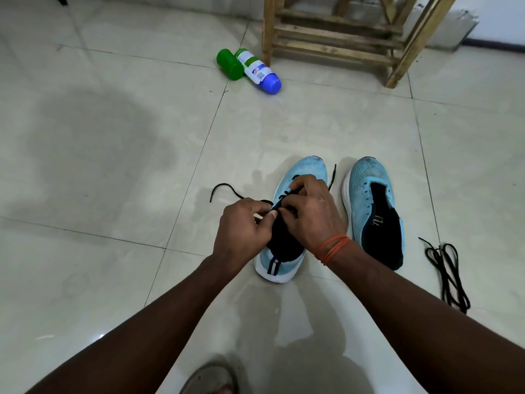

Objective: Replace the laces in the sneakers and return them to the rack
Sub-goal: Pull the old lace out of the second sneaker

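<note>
The lace (233, 189) I hold looks matt and woven; the sneaker (309, 169) is knit cloth with a smooth sole. The floor (113, 251) is glossy tile, the rack (335, 35) rough bare wood, the bottles (257, 68) shiny plastic.

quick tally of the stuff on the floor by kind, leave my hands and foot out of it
sneakers: 2 (half-laced sneaker, bare sneaker)
laces: 2 (threaded lace, loose lace)
bottles: 2 (green bottle, white bottle)
wooden rack: 1
total: 7
</note>
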